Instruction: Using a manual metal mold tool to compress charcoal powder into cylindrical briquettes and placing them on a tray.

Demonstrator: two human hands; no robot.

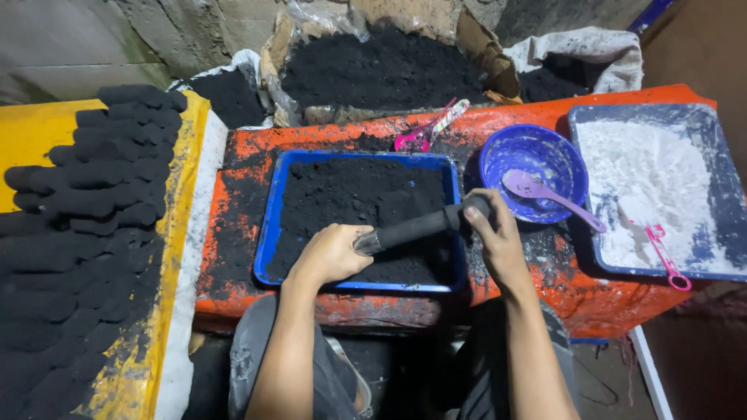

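A blue tray (273,208) filled with black powder sits on an orange-covered table. Over its near right part I hold a dark tube (412,228) lying slanted, coated in black powder. My left hand (331,254) is closed around the tube's lower left end, just above the powder. My right hand (489,233) grips the upper right end, near the tray's right rim. Both forearms reach in from the bottom of the view.
A blue bowl (545,155) with a purple spoon (545,193) stands to the right. Further right is a blue tray of white powder (661,187) with a pink scoop (666,257). Rows of black cylinders (85,225) lie on a yellow sheet at left. Sacks of black powder (381,66) stand behind.
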